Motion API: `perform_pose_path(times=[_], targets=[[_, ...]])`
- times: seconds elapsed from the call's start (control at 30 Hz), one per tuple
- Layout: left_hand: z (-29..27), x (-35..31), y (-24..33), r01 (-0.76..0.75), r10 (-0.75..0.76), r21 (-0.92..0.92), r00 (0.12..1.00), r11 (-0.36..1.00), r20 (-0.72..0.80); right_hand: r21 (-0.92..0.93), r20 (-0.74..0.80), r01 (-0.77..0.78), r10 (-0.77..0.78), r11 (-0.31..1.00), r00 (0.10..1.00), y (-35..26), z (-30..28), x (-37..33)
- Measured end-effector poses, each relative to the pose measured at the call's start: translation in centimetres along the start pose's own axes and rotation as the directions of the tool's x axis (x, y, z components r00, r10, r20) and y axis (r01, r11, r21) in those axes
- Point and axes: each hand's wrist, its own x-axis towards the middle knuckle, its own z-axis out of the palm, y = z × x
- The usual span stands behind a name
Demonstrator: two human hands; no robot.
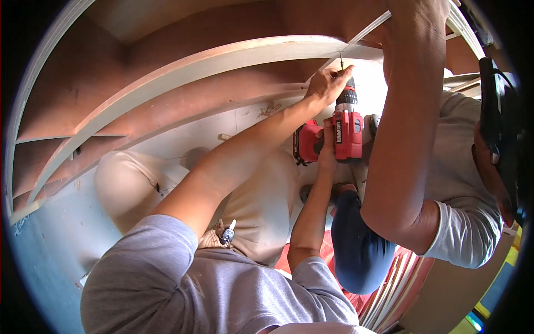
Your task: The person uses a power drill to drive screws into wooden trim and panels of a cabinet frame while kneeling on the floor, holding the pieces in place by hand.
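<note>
My right hand grips the handle of a red and black cordless drill, which points away from me, with its battery pack at the left. At the drill's front end my left hand is closed, its fingers pinched round a thin drill bit. The bit's tip reaches a pale curved wooden strip. Whether it is a bare bit or carries a screw is too small to tell.
Close on my right a co-worker's raised arm reaches up past the strip; that hand is mostly out of view. Reddish-brown panels stand behind the strip. Below lie a red sheet and several long thin strips.
</note>
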Motion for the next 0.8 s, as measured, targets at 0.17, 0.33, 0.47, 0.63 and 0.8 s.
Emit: perform_pose_path(times=[0.17,0.33,0.47,0.63,0.8], targets=[[0.3,0.0,0.0,0.039,-0.032,-0.22,0.999,0.975,0.034,0.093,0.003,-0.063,0.063,0.994,0.998,0.0,0.2,0.5],[0.6,0.9,-1.3,0.006,0.015,-0.368,0.998,0.93,0.055,0.03,0.016,-0.027,0.026,0.999,1.0,0.7,0.5,0.4],[0.7,1.5,-2.2,0.099,-0.076,-0.301,0.993,0.948,0.087,0.035,-0.013,-0.067,0.067,0.997,0.998,1.0,0.9,0.2],[0.4,1.6,-2.2,0.042,-0.027,-0.242,0.998,0.969,0.065,0.051,-0.009,-0.073,0.074,0.996,0.997,1.5,1.1,0.3],[0.7,1.9,-2.8,0.047,-0.025,-0.324,0.997,0.945,0.071,0.061,-0.02,-0.07,0.072,0.996,0.997,1.6,1.1,0.2]])
